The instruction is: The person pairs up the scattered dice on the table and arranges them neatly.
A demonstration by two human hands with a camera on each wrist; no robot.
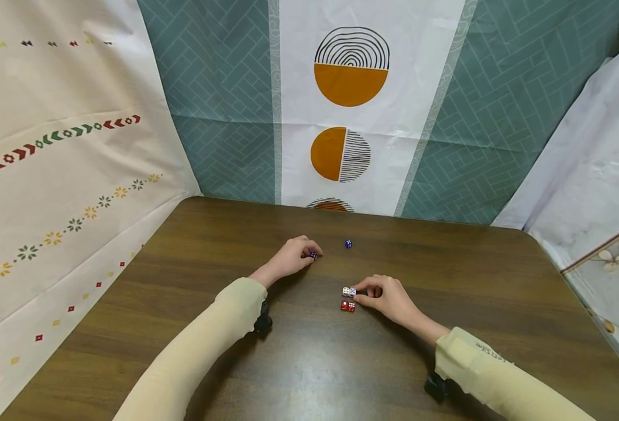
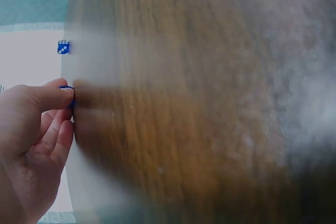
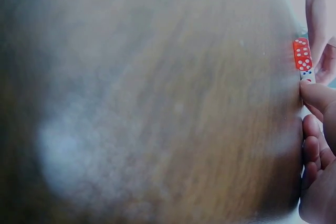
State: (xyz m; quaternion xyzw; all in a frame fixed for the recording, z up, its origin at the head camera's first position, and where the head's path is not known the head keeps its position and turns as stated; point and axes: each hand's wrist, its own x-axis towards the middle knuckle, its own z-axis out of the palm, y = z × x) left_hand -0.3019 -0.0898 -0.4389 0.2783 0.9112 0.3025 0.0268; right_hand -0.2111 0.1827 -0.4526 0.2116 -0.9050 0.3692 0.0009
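My left hand point(image 1: 292, 256) pinches a blue die point(image 1: 313, 255) between thumb and fingers, low over the table. In the left wrist view the thumb covers most of that die. Another blue die point(image 1: 348, 244) lies farther back, to the right of the left hand. Nearer me, my right hand point(image 1: 385, 297) has thumb and forefinger on the right one of two white dice point(image 1: 346, 292) that sit side by side. Just in front of the white pair stand two red dice point(image 1: 347, 306), also side by side; in the right wrist view the red dice point(image 3: 302, 54) show white pips.
The brown wooden table point(image 1: 299, 374) spreads around both hands. A patterned cloth point(image 1: 225, 117) hangs behind its far edge, with more cloth along the left and right sides. Dark wrist cameras point(image 1: 263, 320) hang under both sleeves.
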